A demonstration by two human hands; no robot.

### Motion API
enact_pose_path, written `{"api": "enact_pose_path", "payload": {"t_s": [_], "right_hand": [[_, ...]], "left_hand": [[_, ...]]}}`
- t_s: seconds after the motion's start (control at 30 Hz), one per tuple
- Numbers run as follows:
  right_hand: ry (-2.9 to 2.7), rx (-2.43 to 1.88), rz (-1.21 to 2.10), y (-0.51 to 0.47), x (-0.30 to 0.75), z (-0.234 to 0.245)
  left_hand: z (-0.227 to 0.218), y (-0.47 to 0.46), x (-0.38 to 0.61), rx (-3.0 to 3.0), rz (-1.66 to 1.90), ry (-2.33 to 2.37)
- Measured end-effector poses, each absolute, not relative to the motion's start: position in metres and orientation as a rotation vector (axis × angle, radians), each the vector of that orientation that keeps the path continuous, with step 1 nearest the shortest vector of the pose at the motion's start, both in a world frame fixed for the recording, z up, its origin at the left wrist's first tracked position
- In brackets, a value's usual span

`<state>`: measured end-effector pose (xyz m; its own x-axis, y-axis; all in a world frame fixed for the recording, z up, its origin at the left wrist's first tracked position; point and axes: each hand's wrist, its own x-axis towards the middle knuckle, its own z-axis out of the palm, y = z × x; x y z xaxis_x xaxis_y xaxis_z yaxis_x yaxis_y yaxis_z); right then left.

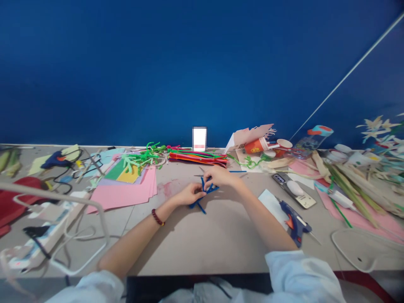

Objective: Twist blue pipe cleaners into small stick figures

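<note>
Both of my hands meet over the middle of the table around a blue pipe cleaner shape (213,189) with several short arms sticking out. My left hand (192,194), a beaded bracelet on its wrist, pinches the shape from the left. From above and the right, my right hand (217,176) has its fingers closed on an upper part of it. Blue ends poke out below my left fingers and to the right. Behind my right hand, a thin pointed metal tip lies partly hidden, and a straight blue pipe cleaner (237,171) rests on the table.
A bundle of coloured pipe cleaners (197,158) lies at the back. Pink paper sheets (123,193) and green pipe cleaner pieces (142,158) are to the left, beside a power strip (47,235). On the right are a glue gun (295,223), a phone (304,200) and paper cups (255,145).
</note>
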<state>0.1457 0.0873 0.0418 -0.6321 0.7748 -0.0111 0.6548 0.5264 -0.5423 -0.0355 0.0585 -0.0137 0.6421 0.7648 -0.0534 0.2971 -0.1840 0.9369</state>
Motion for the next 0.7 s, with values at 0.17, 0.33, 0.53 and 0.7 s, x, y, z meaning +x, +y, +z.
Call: {"api": "enact_pose_path", "payload": {"t_s": [0.17, 0.33, 0.53, 0.7], "right_hand": [[-2.537, -1.333, 0.742, 0.080, 0.142, 0.047], [-2.493, -1.399, 0.651, 0.074, 0.136, 0.055], [-2.492, -1.252, 0.501, 0.068, 0.133, 0.062], [-2.581, -1.185, 0.358, 0.066, 0.132, 0.061]], "left_hand": [[-0.022, 0.058, -0.031, 1.729, 0.566, 0.917], [-0.027, 0.060, -0.029, 1.495, 0.678, 0.988], [-0.019, 0.066, -0.036, 1.125, 0.811, 0.982], [-0.019, 0.071, -0.041, 0.920, 0.841, 0.927]]}}
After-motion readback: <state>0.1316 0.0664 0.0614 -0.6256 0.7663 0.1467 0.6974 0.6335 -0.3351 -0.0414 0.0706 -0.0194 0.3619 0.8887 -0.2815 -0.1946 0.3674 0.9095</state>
